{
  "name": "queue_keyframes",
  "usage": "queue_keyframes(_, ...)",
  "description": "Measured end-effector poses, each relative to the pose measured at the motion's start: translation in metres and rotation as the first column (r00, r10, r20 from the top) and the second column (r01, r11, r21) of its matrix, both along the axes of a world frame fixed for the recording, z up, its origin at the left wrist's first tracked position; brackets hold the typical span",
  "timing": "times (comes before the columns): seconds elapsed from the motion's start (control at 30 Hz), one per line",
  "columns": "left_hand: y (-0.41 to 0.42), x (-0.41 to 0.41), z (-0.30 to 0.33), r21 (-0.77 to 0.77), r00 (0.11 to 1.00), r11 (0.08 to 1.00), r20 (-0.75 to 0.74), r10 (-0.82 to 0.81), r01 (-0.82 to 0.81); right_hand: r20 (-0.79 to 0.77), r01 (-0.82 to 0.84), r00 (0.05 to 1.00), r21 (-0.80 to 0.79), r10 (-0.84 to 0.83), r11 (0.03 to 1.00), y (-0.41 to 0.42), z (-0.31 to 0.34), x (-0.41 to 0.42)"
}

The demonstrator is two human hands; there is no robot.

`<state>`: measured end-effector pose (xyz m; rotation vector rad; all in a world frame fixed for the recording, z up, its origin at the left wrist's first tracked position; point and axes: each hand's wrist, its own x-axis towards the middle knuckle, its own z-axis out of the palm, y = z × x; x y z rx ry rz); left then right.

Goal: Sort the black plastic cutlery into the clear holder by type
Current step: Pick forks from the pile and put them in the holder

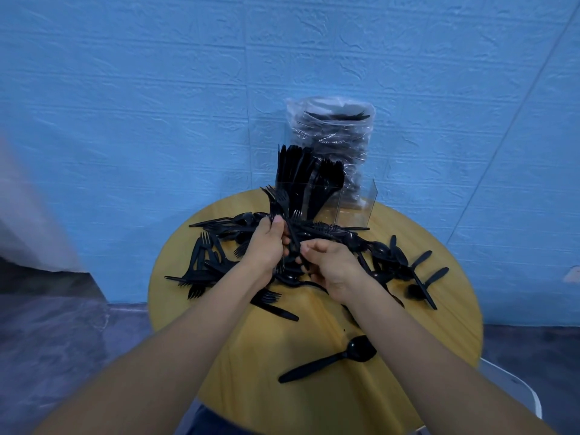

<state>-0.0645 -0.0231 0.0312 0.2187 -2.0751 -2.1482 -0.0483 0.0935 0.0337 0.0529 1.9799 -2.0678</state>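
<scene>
Both hands work over the middle of a round wooden table (257,365). The left hand (266,243) has its fingers and thumb curled round a bunch of forks (277,202), tines up, rising toward 12 o'clock in front of the clear holder (357,202). The right hand (332,268), just beside it at 3 o'clock, has its fingers bent inward and pinches a black handle (293,238) that runs up between the two hands — which piece it belongs to I cannot tell.

The holder stands at the table's far edge, at 12 o'clock from the hands. Its left part is packed with upright black cutlery (301,177); the compartment on the right shows only clear walls. Directly behind it, against the blue wall (125,89), a clear plastic bag (332,136) holds more black pieces.

Loose cutlery crowds the space between hands and holder and fans out both ways — forks and knives (204,259) at 9 o'clock, spoons (395,262) at 3 o'clock. A knife (276,310) lies under the left forearm, and a single spoon (329,359) lies apart at 6 o'clock, between the two forearms. A white chair edge (514,387) shows at the lower right.
</scene>
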Motion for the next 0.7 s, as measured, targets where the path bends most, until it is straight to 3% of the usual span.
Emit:
queue_keyframes(0.17, 0.002, 0.001, 0.003, -0.016, 0.997, 0.998, -0.050, -0.060, 0.059, 0.006, -0.082, 0.997, 0.061, 0.082, 0.995, 0.000, 0.006, -0.001)
queue_keyframes(0.33, -0.001, -0.002, 0.001, -0.230, 0.983, 0.965, -0.101, -0.152, 0.125, 0.015, -0.180, 0.983, 0.193, 0.181, 0.964, 0.004, 0.008, -0.009)
queue_keyframes(0.4, -0.002, -0.002, -0.001, -0.313, 0.978, 0.941, -0.117, -0.173, 0.129, -0.090, -0.082, 0.990, 0.233, 0.105, 0.969, 0.008, 0.012, -0.017)
queue_keyframes(0.5, -0.003, 0.001, -0.003, -0.378, 0.965, 0.913, -0.144, -0.219, 0.151, -0.254, 0.065, 0.967, 0.105, -0.037, 0.992, 0.012, 0.027, -0.028)
queue_keyframes(0.7, 0.001, 0.004, -0.002, -0.466, 0.931, 0.847, -0.117, -0.346, 0.256, -0.310, 0.050, 0.950, 0.025, -0.040, 0.998, 0.010, 0.030, -0.036)
